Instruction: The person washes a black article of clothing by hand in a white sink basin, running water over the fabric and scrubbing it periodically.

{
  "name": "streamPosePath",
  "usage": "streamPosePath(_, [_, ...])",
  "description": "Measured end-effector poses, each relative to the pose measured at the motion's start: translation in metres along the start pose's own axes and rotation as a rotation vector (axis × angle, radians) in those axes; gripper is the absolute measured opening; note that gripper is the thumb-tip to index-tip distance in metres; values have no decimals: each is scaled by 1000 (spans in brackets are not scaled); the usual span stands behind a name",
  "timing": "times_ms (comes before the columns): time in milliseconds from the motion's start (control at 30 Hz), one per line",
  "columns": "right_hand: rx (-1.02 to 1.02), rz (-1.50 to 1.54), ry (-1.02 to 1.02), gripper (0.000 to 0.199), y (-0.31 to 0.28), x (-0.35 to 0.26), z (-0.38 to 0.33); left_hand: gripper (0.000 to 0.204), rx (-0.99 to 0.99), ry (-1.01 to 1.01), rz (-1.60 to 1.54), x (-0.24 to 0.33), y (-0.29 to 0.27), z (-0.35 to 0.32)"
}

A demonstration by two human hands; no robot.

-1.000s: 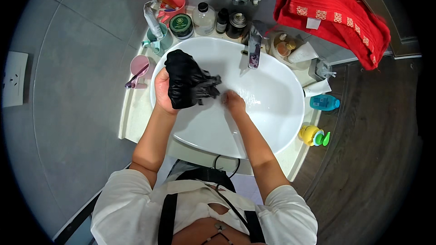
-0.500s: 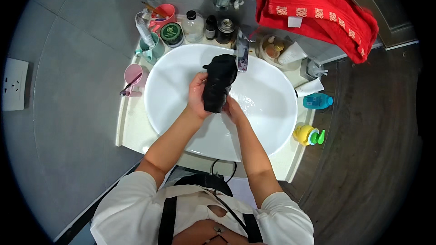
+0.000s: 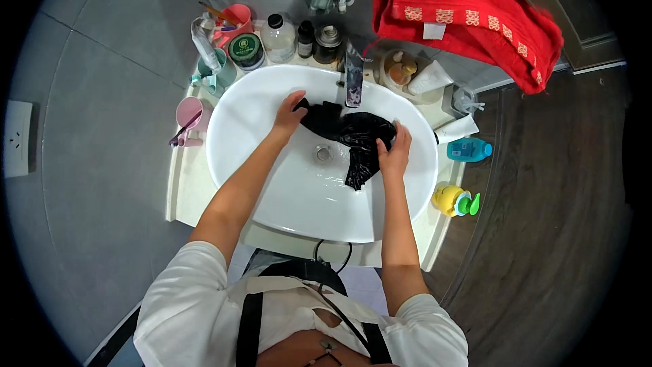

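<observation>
A wet, shiny black cloth [image 3: 360, 130] is spread out in the white oval washbasin [image 3: 272, 190], crumpled, with one part hanging toward the basin's near side. My left hand [image 3: 291, 114] pinches its left end, fingers closed on the edge. At the right end my right hand [image 3: 395, 151] grips the cloth between thumb and fingers. Above the cloth's middle stands the metal tap [image 3: 354, 76]. The round drain [image 3: 322, 153] shows bare below the cloth, with a little water on the basin floor around it.
Along the basin's back stand a green-lidded jar [image 3: 246, 50], a clear bottle [image 3: 278, 41] and dark bottles [image 3: 328, 43]. Cups, including a pink one [image 3: 193, 114], stand on the left. At the right are a blue bottle [image 3: 468, 150] and a yellow pump bottle [image 3: 451, 200]. A red towel [image 3: 468, 20] hangs behind.
The black cloth was bunched upright between both hands; now it is spread sideways and lower in the basin. My hands have moved apart, the right one to the right.
</observation>
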State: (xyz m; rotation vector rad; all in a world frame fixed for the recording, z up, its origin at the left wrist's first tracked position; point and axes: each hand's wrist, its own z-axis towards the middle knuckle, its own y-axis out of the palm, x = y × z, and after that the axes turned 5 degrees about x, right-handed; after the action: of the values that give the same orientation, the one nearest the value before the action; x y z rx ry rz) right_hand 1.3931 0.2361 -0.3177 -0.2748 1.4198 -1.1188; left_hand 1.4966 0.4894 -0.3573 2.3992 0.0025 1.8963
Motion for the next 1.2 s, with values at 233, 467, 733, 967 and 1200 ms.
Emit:
streamPosePath(233, [-391,-223,-368,57,36,-38,-37,41,179,-301,-334,-23,3,-40])
streamPosePath(467, [20,282,104,27,75,-17,5,39,5,-383,-192,1,-3,-37])
streamPosePath(733, [-266,1625,707,36,71,-60,9,45,-59,-482,-513,11,51,-27])
streamPosePath(967, [-249,2114,985,38,65,-61,-3,44,41,-785,-855,15,60,-50])
streamPosePath(1200, [60,1002,595,39,54,-46,11,39,-165,-616,-1158,-18,59,-16])
